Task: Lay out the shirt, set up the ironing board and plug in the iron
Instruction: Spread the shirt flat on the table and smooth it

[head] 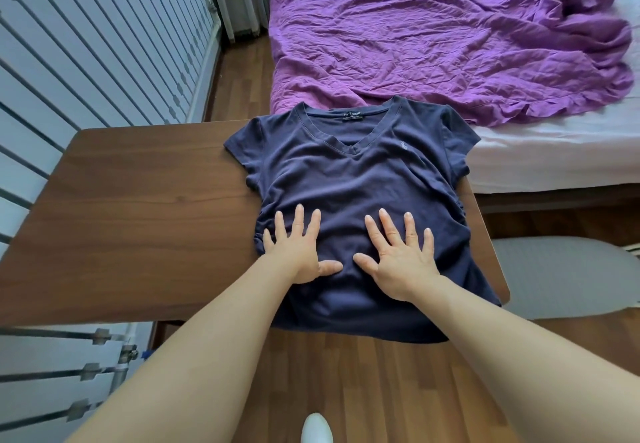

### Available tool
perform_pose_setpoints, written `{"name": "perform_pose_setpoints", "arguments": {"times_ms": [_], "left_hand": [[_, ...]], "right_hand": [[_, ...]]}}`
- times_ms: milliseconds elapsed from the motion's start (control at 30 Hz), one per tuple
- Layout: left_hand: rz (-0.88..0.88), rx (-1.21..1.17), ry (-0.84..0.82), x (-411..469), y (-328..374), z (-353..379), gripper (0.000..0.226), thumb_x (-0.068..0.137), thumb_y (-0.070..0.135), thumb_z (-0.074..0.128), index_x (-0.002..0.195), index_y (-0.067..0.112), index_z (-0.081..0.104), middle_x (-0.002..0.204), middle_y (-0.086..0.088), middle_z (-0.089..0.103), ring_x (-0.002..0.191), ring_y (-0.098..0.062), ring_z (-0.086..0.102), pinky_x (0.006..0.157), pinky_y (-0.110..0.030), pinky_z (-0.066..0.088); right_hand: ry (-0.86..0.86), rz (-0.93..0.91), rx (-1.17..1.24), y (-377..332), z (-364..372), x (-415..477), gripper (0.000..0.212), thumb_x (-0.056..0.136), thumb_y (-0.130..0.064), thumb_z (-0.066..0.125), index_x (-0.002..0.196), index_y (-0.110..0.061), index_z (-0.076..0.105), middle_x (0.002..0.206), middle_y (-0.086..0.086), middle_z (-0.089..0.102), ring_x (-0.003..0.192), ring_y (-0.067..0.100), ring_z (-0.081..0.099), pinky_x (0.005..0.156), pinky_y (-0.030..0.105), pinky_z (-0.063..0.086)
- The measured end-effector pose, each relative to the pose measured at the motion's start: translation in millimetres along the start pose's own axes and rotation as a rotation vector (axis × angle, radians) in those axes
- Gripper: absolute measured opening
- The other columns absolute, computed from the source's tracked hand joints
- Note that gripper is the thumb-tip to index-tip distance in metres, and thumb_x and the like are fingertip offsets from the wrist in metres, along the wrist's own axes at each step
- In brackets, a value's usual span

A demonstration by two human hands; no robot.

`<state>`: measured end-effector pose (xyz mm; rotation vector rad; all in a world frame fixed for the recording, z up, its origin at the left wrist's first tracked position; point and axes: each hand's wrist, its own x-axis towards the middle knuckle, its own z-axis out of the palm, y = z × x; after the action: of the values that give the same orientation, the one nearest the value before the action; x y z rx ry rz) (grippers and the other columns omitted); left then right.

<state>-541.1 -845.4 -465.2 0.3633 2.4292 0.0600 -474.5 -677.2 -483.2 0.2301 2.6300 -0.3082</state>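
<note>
Navy shirt [349,179]: from the head camera, a dark blue V-neck T-shirt lies front up on the right half of a brown wooden table [138,200]. Its collar points away and its hem hangs over the near edge.
Left hand [298,252]: flat on the shirt's lower left part, fingers straight and spread wide, pressing the cloth and holding nothing.
Right hand [401,259]: flat beside it on the shirt's lower middle, fingers also spread wide. The two thumbs are near each other but apart.
Shirt sides: the fabric bunches in small gathers along both side seams.
Bed [536,158]: beyond the table, a white mattress with a crumpled purple sheet [433,33] on it.
Chair: a grey seat [561,276] just right of the table.
Floor [381,390]: wooden boards.
</note>
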Motion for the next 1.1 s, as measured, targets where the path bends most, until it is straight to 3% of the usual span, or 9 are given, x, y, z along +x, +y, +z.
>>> {"name": "perform_pose_setpoints", "arguments": {"times_ms": [133, 267, 500, 700, 900, 1100], "left_hand": [[-0.004, 0.038, -0.060, -2, 0, -2, 0.115, 0.071, 0.075, 0.053, 0.142, 0.035, -0.028, 0.150, 0.000, -0.038, 0.139, -0.037, -0.030, 0.115, -0.056, -0.006], [0.097, 0.136, 0.040, -5, 1, 2, 0.112, 0.073, 0.075, 0.050, 0.145, 0.028, -0.023, 0.153, -0.004, -0.032, 0.141, -0.031, -0.028, 0.115, -0.053, -0.010], [0.078, 0.047, -0.026, -10, -3, 16, 0.112, 0.069, 0.080, 0.048, 0.141, 0.039, -0.027, 0.149, 0.004, -0.039, 0.137, -0.032, -0.034, 0.112, -0.058, -0.012], [0.135, 0.095, 0.059, -15, 3, 16, 0.108, 0.072, 0.079, 0.044, 0.144, 0.034, -0.023, 0.152, 0.000, -0.034, 0.139, -0.029, -0.032, 0.114, -0.055, -0.013], [0.124, 0.100, 0.034, -14, 3, 29, 0.104, 0.070, 0.082, 0.040, 0.140, 0.042, -0.026, 0.150, 0.007, -0.037, 0.138, -0.025, -0.035, 0.112, -0.060, -0.015], [0.099, 0.117, 0.022, -13, 6, 20, 0.104, 0.072, 0.080, 0.043, 0.140, 0.042, -0.026, 0.151, 0.007, -0.035, 0.139, -0.027, -0.033, 0.112, -0.060, -0.011]], "right_hand": [[-0.002, 0.006, 0.019, 1, 0, -1, 0.073, 0.090, -0.068, 0.020, 0.146, -0.040, -0.017, 0.156, -0.011, -0.026, 0.142, 0.028, -0.029, 0.113, 0.054, -0.016], [0.125, 0.039, 0.058, 5, -5, 0, 0.070, 0.093, -0.062, 0.019, 0.149, -0.034, -0.012, 0.157, -0.006, -0.025, 0.143, 0.025, -0.028, 0.114, 0.052, -0.016], [0.083, 0.290, 0.154, 37, -4, -4, 0.076, 0.091, -0.067, 0.020, 0.150, -0.031, -0.012, 0.159, 0.001, -0.020, 0.145, 0.034, -0.017, 0.118, 0.049, -0.008], [0.208, 0.199, 0.100, 24, -7, -8, 0.070, 0.096, -0.057, 0.021, 0.151, -0.022, -0.005, 0.160, 0.001, -0.016, 0.146, 0.026, -0.019, 0.116, 0.049, -0.010], [0.059, 0.144, 0.092, 22, 2, -8, 0.073, 0.093, -0.063, 0.018, 0.149, -0.030, -0.014, 0.157, -0.004, -0.024, 0.144, 0.025, -0.026, 0.115, 0.051, -0.014], [0.042, 0.098, 0.121, 26, -6, -5, 0.075, 0.093, -0.063, 0.022, 0.150, -0.029, -0.011, 0.158, -0.003, -0.022, 0.144, 0.025, -0.024, 0.115, 0.049, -0.012]]}}
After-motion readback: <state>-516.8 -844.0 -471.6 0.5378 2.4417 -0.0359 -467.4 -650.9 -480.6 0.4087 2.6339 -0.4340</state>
